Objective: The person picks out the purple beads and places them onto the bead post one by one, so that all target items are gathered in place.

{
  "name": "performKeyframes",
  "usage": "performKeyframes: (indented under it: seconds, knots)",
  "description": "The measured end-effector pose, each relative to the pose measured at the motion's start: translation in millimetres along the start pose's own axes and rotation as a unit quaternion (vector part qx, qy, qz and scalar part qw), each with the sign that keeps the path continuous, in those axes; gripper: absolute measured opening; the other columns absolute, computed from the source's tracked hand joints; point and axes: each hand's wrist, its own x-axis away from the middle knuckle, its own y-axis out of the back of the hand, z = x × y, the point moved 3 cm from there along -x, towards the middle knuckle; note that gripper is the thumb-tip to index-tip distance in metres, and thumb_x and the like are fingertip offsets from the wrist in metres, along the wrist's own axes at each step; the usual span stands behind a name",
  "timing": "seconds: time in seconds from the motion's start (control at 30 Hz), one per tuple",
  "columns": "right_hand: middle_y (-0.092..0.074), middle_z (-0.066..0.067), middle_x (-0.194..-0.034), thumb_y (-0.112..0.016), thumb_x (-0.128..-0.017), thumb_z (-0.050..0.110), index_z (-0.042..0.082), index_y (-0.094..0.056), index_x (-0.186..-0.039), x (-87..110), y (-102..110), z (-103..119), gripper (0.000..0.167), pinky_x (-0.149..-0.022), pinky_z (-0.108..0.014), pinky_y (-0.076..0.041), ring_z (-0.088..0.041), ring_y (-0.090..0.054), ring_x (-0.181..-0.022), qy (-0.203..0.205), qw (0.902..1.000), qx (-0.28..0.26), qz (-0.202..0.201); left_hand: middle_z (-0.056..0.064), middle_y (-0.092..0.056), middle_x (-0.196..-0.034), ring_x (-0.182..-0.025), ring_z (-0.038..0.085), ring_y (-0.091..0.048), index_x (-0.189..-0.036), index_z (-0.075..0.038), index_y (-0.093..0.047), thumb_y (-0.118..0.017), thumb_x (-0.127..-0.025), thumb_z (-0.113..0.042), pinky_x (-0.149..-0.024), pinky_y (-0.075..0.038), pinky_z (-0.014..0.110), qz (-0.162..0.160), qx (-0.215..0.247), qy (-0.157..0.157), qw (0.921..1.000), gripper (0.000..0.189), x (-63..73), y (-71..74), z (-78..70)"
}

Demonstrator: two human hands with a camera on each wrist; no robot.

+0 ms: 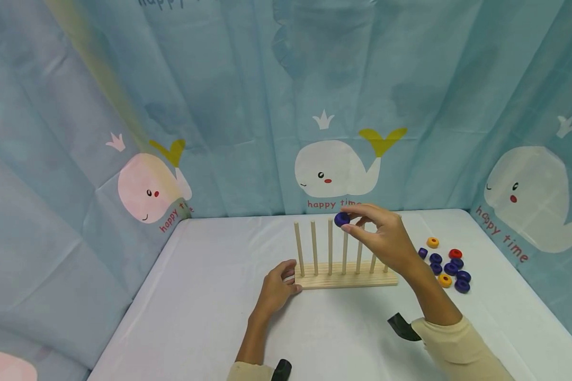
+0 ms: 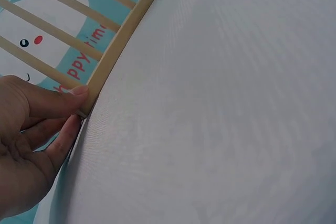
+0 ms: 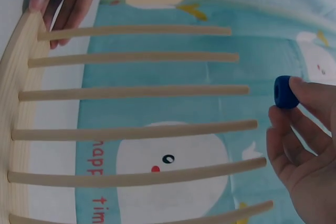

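Observation:
My right hand pinches a dark blue bead between thumb and fingertips, up near the tops of the pegs. In the right wrist view the blue bead shows a hole in its side and is apart from the peg tips. The wooden peg rack stands on the table with several bare upright pegs in a row; my right hand hides parts of the right-hand ones. At the rack's left end my left hand grips the base. The left wrist view has the thumb and fingers around that end.
Right of the rack lie several loose dark blue beads, a red bead, and two orange-yellow beads. A small purple bead is among them. A blue whale-print curtain hangs behind the white table.

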Motion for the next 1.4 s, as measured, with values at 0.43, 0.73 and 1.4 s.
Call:
performKeyframes:
  seconds: [0.43, 0.73, 1.4]
  knots:
    - [-0.076, -0.001, -0.115, -0.08, -0.093, 0.004, 0.01, -0.074, -0.13, -8.9, -21.4, 8.5, 0.038, -0.083, -0.016, -0.061, -0.016, -0.07, -0.102, 0.01, 0.9992, -0.035, 0.015, 0.023, -0.06, -0.147, -0.135, 0.041, -0.06, -0.148, 0.002, -0.056, -0.078, -0.084, 0.013, -0.103, -0.061, 0.025, -0.005, -0.001, 0.008, 1.0, 0.068, 0.8, 1.6, 3.0]
    - [-0.076, -0.001, -0.119, -0.081, -0.093, 0.005, 0.008, -0.075, -0.129, -15.3, -37.2, 14.5, 0.036, -0.086, -0.022, -0.063, -0.015, -0.07, -0.102, 0.028, 0.9981, -0.053, 0.015, 0.023, -0.06, -0.146, -0.135, 0.041, -0.06, -0.148, 0.003, -0.056, -0.078, -0.084, 0.014, -0.102, -0.061, 0.024, -0.006, -0.001, 0.006, 1.0, 0.068, 0.4, 1.3, 3.1]
    - [-0.077, -0.001, -0.119, -0.082, -0.093, 0.009, 0.007, -0.075, -0.127, -24.7, -62.5, 18.2, 0.034, -0.097, -0.029, -0.063, -0.016, -0.071, -0.111, 0.037, 0.9985, -0.032, 0.024, 0.024, -0.062, -0.143, -0.134, 0.039, -0.061, -0.148, 0.002, -0.057, -0.076, -0.085, 0.015, -0.103, -0.061, 0.025, -0.004, 0.001, -0.002, 1.0, 0.067, 0.2, -1.5, 4.0]
